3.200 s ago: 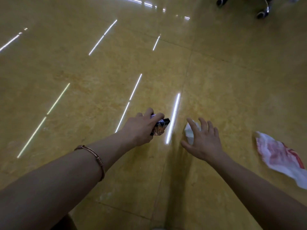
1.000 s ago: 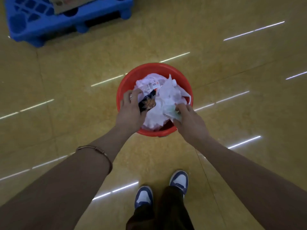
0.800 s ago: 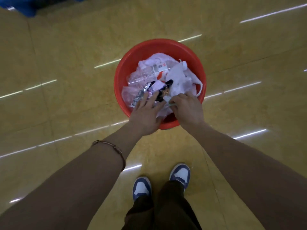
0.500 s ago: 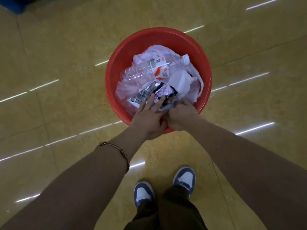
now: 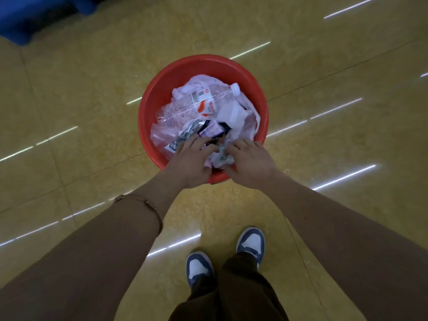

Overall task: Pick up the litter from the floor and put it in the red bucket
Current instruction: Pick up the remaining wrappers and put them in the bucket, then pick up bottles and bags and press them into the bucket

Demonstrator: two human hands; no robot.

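Observation:
The red bucket (image 5: 159,89) stands on the floor in front of my feet, filled with litter: a clear plastic bottle (image 5: 196,101) with a white cap, white plastic bags (image 5: 231,114) and dark snack wrappers (image 5: 208,130). My left hand (image 5: 191,162) hovers over the bucket's near rim, fingers spread, resting on the wrappers. My right hand (image 5: 249,164) is beside it, fingers apart, next to a crumpled whitish-green wrapper (image 5: 222,156) lying between the two hands at the near rim.
A blue plastic pallet (image 5: 34,15) sits at the top left corner. My blue-and-white shoes (image 5: 199,267) stand just behind the bucket. The glossy yellow tiled floor (image 5: 81,89) reflects strip lights all around.
I carried a dark wrapper and a white wrapper from the floor to the bucket. Both hands have let go of them inside; the fingers have spread and the hands have drawn slightly apart.

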